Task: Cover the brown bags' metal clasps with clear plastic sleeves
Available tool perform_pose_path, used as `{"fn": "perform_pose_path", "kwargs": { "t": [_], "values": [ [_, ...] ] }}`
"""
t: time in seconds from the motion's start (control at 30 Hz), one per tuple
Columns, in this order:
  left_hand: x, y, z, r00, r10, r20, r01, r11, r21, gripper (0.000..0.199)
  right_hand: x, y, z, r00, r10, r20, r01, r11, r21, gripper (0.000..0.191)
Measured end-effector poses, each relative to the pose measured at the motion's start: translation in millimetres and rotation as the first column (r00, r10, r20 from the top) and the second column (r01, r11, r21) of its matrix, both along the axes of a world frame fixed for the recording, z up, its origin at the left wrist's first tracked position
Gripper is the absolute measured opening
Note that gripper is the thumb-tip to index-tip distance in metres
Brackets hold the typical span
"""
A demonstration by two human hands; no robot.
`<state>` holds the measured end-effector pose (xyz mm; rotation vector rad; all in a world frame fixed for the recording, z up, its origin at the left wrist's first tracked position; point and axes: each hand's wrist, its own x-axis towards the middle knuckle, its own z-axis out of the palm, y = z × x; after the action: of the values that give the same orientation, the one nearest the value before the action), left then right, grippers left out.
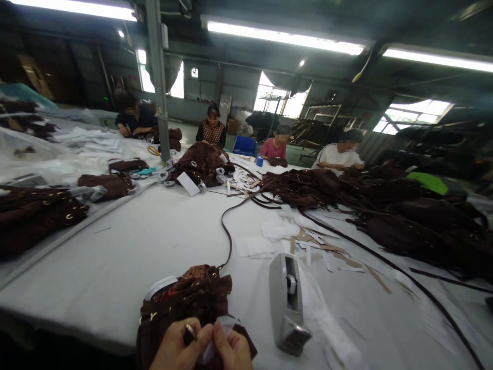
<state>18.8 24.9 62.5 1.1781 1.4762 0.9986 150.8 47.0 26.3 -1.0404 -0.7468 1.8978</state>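
A dark brown bag (185, 295) with gathered fabric and gold-coloured eyelets lies at the table's near edge, right in front of me. My left hand (181, 343) is closed over its front, thumb and fingers pinched together, with a small shiny metal piece at the fingers. Beside it, nearly touching, my right hand (234, 348) pinches a piece of thin translucent white wrapping (228, 322). More of this wrapping shows between the two hands, and the left fingertips appear to grip it too. The bag's lower part is hidden by my hands. From its top a thin brown strap (230, 237) runs away across the table.
A grey tape dispenser (280, 298) stands to the right of the bag. Beyond it lie paper scraps (323, 246) and a long dark strap (370, 246). Brown bags are heaped at the left (34, 216), middle (202, 162) and right (416, 226). Several people sit across the table.
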Motion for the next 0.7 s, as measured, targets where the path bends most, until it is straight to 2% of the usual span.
{"fn": "perform_pose_path", "kwargs": {
  "t": [0.07, 0.13, 0.23, 0.3, 0.4, 0.5, 0.7],
  "values": [
    [-5.5, 1.7, 2.6, 0.997, -0.061, 0.051, 0.060, 0.998, 0.011, 0.040, 1.0, 2.1, 10.6, 0.998, -0.056, -0.043, 0.055, 0.998, -0.031, 0.042],
    [-11.7, 1.2, 7.0, 0.986, -0.104, 0.133, 0.101, 0.994, 0.034, 0.036, 3.3, 4.0, 28.8, 0.988, -0.116, -0.105, 0.108, 0.991, -0.076, 0.040],
    [-18.5, -3.1, 14.4, 0.962, -0.114, 0.248, 0.113, 0.993, 0.016, 0.026, 7.6, 7.2, 54.8, 0.974, -0.178, -0.141, 0.159, 0.978, -0.131, 0.031],
    [-20.3, -6.2, 19.8, 0.966, -0.091, 0.241, 0.092, 0.996, 0.008, 0.020, 9.5, 8.8, 64.2, 0.969, -0.198, -0.146, 0.174, 0.971, -0.163, 0.026],
    [-21.0, -8.7, 28.4, 0.986, -0.065, 0.155, 0.060, 0.997, 0.039, 0.026, 9.8, 9.8, 67.4, 0.966, -0.211, -0.147, 0.181, 0.964, -0.194, 0.025],
    [-21.1, -10.2, 36.3, 0.988, -0.091, 0.124, 0.085, 0.995, 0.057, 0.032, 8.4, 10.6, 65.9, 0.957, -0.252, -0.145, 0.223, 0.956, -0.193, 0.027],
    [-20.6, -14.8, 40.9, 0.988, -0.128, 0.090, 0.130, 0.991, -0.021, 0.038, 5.5, 12.3, 66.7, 0.961, -0.249, -0.125, 0.226, 0.959, -0.173, 0.029]
  ]
}}
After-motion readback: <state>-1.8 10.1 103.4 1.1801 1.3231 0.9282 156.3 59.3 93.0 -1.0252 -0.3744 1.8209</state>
